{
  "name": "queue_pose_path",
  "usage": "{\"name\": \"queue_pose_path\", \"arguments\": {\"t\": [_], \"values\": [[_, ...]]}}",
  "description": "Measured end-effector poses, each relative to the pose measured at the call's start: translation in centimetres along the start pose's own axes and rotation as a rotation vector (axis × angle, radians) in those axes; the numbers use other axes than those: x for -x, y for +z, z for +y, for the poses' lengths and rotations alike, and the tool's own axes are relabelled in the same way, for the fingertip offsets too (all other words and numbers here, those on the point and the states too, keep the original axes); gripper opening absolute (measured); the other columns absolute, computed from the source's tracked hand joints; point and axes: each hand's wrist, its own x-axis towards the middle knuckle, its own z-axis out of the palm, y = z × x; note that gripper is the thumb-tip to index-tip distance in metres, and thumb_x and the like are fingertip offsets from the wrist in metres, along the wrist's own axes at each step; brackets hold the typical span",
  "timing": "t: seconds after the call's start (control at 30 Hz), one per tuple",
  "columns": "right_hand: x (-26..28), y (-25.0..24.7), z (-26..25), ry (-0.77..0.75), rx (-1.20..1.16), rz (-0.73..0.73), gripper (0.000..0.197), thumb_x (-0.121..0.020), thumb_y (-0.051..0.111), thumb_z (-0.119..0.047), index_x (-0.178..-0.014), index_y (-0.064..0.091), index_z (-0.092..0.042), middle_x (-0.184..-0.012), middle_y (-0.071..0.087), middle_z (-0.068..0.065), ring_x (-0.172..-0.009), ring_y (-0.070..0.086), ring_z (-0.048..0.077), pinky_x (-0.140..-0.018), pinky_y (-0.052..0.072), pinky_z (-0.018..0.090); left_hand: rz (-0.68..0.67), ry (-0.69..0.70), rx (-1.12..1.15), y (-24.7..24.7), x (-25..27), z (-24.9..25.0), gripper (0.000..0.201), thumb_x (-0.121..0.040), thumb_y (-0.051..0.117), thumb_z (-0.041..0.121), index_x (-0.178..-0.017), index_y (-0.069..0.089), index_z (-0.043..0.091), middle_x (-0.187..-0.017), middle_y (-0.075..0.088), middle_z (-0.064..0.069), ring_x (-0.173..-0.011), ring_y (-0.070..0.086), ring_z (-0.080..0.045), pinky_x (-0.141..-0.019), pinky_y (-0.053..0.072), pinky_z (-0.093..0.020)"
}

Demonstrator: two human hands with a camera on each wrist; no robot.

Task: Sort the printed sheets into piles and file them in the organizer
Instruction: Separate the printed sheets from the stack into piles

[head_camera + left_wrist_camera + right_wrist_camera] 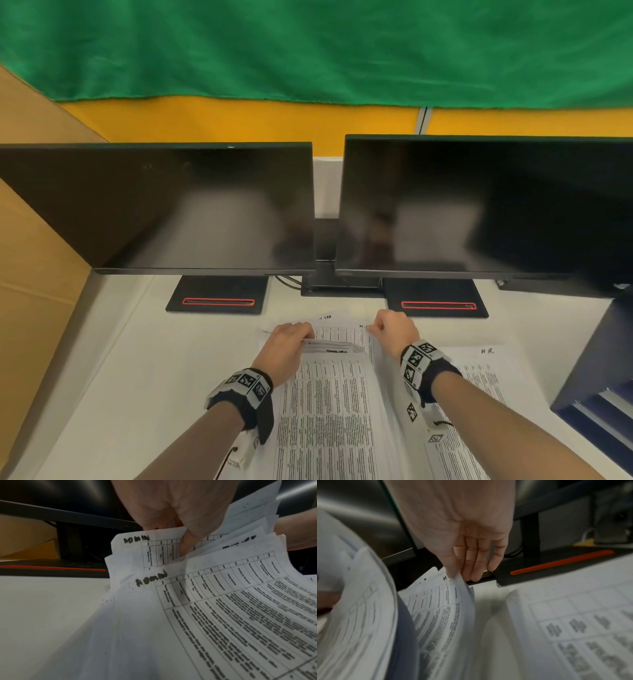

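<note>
A stack of printed sheets (329,404) with tables of text lies on the white desk between my forearms. My left hand (291,337) grips the far left corner of the upper sheets (214,588), thumb tucked between pages marked in black handwriting. My right hand (390,327) pinches the far right corner of a sheet (464,588), lifting its edge off the stack. A separate pile of printed sheets (479,377) lies flat to the right. The dark blue organizer (596,387) stands at the right edge of the desk.
Two dark monitors (164,209) (486,205) stand behind the papers, their black bases (217,296) (436,298) with red strips just beyond my hands. A cardboard panel (34,274) borders the left. Bare white desk (137,377) shows at left.
</note>
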Motion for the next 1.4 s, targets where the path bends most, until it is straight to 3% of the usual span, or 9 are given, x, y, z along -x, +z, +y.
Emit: {"name": "queue_pose_path", "arguments": {"t": [0.23,0.33,0.47,0.57,0.67,0.8,1.0,1.2,1.4], "values": [[2.0,-0.8,0.3,-0.268,0.096,0.195,0.026,-0.096,0.046,-0.034,-0.075,0.050,-0.018,-0.077,0.050,-0.005,-0.072,0.046,0.015,-0.079,0.042,0.031,-0.002,-0.004,-0.017,-0.2,-0.1,-0.7,0.018,-0.093,0.048,0.016,-0.086,0.047,0.032,-0.094,0.058,0.010,-0.086,0.053,-0.010,-0.076,0.049,-0.023],[3.4,-0.2,0.3,-0.106,-0.514,0.244,0.020,-0.094,0.052,-0.028,-0.084,0.056,-0.012,-0.082,0.060,0.000,-0.077,0.056,0.016,-0.070,0.044,0.026,0.009,0.025,-0.038,-0.1,-0.1,-1.1,0.017,-0.095,0.044,0.015,-0.090,0.050,0.031,-0.093,0.052,0.014,-0.088,0.050,-0.011,-0.078,0.042,-0.021],[4.9,2.6,0.7,0.238,-0.892,-0.133,0.027,-0.089,0.060,-0.016,-0.113,0.047,-0.014,-0.103,0.060,0.003,-0.095,0.059,0.018,-0.081,0.050,0.029,-0.007,0.012,-0.040,0.1,-0.1,-1.4,0.016,-0.095,0.045,0.014,-0.094,0.052,0.029,-0.095,0.049,0.016,-0.090,0.049,-0.013,-0.080,0.042,-0.023],[5.1,4.4,1.5,0.241,-0.674,-0.341,0.022,-0.088,0.054,-0.008,-0.109,0.061,-0.009,-0.109,0.067,0.006,-0.102,0.062,0.023,-0.097,0.049,0.040,-0.025,-0.012,-0.045,0.1,0.0,-1.3,0.016,-0.095,0.046,0.014,-0.099,0.051,0.029,-0.102,0.051,0.012,-0.094,0.047,-0.015,-0.084,0.045,-0.027],[4.7,3.5,2.2,0.302,-0.627,-0.259,0.032,-0.086,0.044,-0.002,-0.112,0.063,-0.004,-0.113,0.066,0.013,-0.108,0.060,0.029,-0.099,0.048,0.042,-0.036,-0.032,-0.057,-0.1,-0.1,-1.1,0.018,-0.094,0.046,0.012,-0.104,0.051,0.025,-0.106,0.051,0.006,-0.094,0.045,-0.017,-0.082,0.041,-0.028],[4.1,-1.9,4.5,0.348,-0.541,-0.185,0.033,-0.087,0.042,0.004,-0.115,0.058,0.010,-0.105,0.061,0.019,-0.099,0.058,0.032,-0.082,0.048,0.033,-0.037,-0.045,-0.061,-0.5,-0.5,-0.9,0.016,-0.093,0.051,0.015,-0.106,0.052,0.023,-0.107,0.051,0.003,-0.091,0.046,-0.018,-0.082,0.042,-0.031],[5.5,-8.2,13.4,0.519,-0.215,-0.188,0.038,-0.091,0.054,-0.009,-0.124,0.052,0.008,-0.129,0.055,0.023,-0.122,0.051,0.034,-0.062,0.040,0.020,-0.044,-0.028,-0.065,-0.2,-0.4,-0.6,0.019,-0.094,0.047,0.012,-0.108,0.052,0.022,-0.108,0.051,0.002,-0.092,0.046,-0.019,-0.085,0.042,-0.032],[7.0,-7.2,16.8,0.725,-0.089,0.025,0.035,-0.091,0.047,-0.005,-0.125,0.040,0.002,-0.120,0.055,0.022,-0.113,0.054,0.039,-0.089,0.045,0.041,-0.033,-0.027,-0.087,0.4,-0.6,-0.5,0.028,-0.093,0.042,0.005,-0.113,0.053,0.021,-0.111,0.052,0.000,-0.095,0.050,-0.026,-0.090,0.042,-0.035],[4.4,-4.1,8.5,0.285,0.208,0.288,0.061,-0.087,0.056,-0.021,-0.141,0.028,-0.023,-0.134,0.043,0.010,-0.120,0.046,0.027,-0.095,0.043,0.043,-0.037,-0.037,-0.097,0.6,-0.7,-0.5,0.027,-0.094,0.043,0.007,-0.114,0.053,0.021,-0.114,0.053,-0.001,-0.097,0.050,-0.026,-0.092,0.043,-0.035]]}}
